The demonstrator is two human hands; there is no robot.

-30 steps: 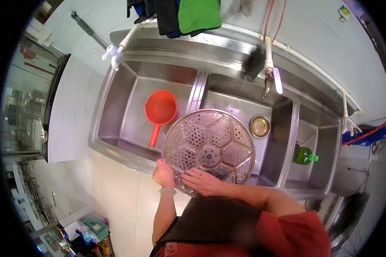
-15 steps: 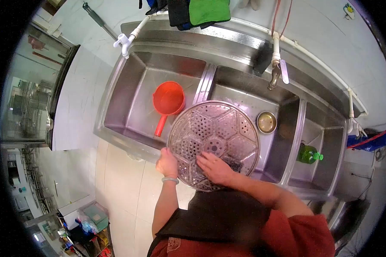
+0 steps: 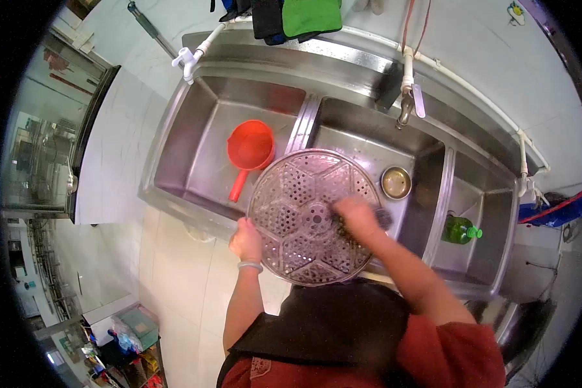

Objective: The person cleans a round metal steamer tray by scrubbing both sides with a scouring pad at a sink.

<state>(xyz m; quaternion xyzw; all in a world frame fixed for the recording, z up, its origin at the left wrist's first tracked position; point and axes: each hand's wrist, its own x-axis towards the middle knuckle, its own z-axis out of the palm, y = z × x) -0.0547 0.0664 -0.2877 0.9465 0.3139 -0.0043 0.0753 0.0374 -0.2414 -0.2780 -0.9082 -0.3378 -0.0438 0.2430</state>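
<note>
A round metal steamer tray, full of small holes, is tilted over the front edge of the sink. My left hand is closed around its left rim. On the tray's right half lies my right hand, smeared by motion. Under and beside that hand shows a dark, rough scouring pad, blurred and partly hidden by the fingers. A red plastic ladle rests in the left basin, its handle towards me. Behind the tray's right side, a small metal bowl sits in the middle basin.
The steel sink has three basins. A green bottle lies in the right one. A metal tap hangs over the middle basin, a white tap at the left corner. Green and black cloths hang on the pipe.
My right hand has moved up and to the right across the tray, with the dark pad. My left hand keeps its hold on the rim. The whole view has shifted slightly.
</note>
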